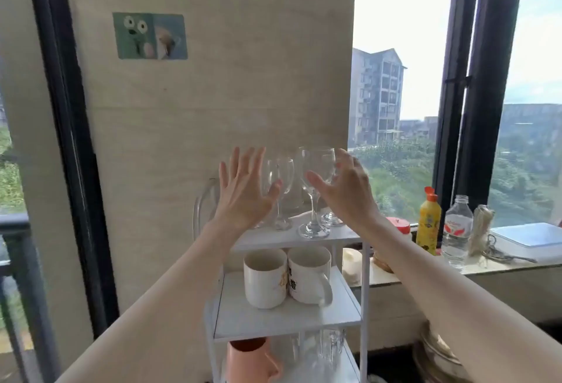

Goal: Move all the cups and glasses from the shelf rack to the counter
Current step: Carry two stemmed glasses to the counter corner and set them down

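Note:
A white shelf rack (pixel 365 264) stands before me. Several clear wine glasses stand on its top shelf; the nearest wine glass (pixel 316 169) is at the front right, and another wine glass (pixel 282 176) is behind it to the left. My left hand (pixel 243 191) is raised with its fingers spread in front of the left glasses, holding nothing. My right hand (pixel 346 191) is open, curved around the right side of the nearest glass, apart from it or barely touching. Two white mugs (pixel 264 279) (pixel 307 276) sit on the middle shelf. A pink mug (pixel 252 361) and clear tumblers (pixel 319 349) are on the lower shelf.
To the right runs a counter ledge (pixel 425 273) under the window. On it stand a yellow bottle (pixel 428 221), a water bottle (pixel 457 230), a red-lidded jar (pixel 401 227) and a white tray (pixel 529 238). A beige panel rises behind the rack. Stacked plates (pixel 438 352) lie low right.

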{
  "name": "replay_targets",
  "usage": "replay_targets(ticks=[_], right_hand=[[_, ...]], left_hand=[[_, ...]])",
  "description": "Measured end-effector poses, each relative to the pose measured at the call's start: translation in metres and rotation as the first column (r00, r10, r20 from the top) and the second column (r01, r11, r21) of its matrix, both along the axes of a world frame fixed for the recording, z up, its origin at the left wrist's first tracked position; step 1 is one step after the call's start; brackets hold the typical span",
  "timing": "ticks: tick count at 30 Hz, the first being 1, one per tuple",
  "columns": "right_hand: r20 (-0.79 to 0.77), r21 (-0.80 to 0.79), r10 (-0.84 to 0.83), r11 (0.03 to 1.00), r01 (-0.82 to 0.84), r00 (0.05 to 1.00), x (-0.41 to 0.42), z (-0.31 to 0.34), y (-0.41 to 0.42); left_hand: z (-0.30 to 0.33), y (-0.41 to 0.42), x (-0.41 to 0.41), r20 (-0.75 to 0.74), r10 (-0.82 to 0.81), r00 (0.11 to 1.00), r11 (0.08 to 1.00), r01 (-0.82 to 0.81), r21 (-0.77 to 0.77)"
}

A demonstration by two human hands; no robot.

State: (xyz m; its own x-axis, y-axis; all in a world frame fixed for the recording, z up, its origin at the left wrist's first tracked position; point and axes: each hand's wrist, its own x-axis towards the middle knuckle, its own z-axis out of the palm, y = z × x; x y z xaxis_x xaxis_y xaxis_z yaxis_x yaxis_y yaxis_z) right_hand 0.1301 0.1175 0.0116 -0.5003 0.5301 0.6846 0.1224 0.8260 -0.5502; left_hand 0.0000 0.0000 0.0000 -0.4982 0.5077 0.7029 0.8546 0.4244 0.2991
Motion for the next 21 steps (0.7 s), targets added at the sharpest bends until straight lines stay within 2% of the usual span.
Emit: replay_targets(ticks=[2, 7, 12, 17, 21], right_hand=[[-0.029, -0.045, -0.006, 0.999, 0.005, 1.000, -0.007, 0.000, 0.004], [-0.045, -0.109, -0.032, 0.994, 0.027, 0.998, -0.017, -0.007, 0.008], [-0.036, -0.140, -0.011, 0.990, 0.005, 0.999, -0.019, -0.007, 0.009], [-0.069, -0.171, 0.021, 0.985, -0.032, 0.997, -0.018, -0.005, 0.011], [-0.124, -0.159, 0.014, 0.987, -0.033, 0.992, -0.015, -0.006, 0.013]], left_hand=[[0.005, 0.008, -0.009, -0.056, 0.057, 0.997, 0.998, -0.056, 0.003], [0.021, 0.024, -0.022, -0.072, 0.142, 0.987, 0.985, -0.149, -0.087], [0.028, 0.030, -0.027, -0.126, 0.131, 0.983, 0.975, -0.151, -0.165], [0.029, 0.032, -0.029, -0.092, 0.085, 0.992, 0.993, -0.093, -0.079], [0.030, 0.033, -0.025, -0.051, 0.052, 0.997, 0.998, -0.050, 0.046]])
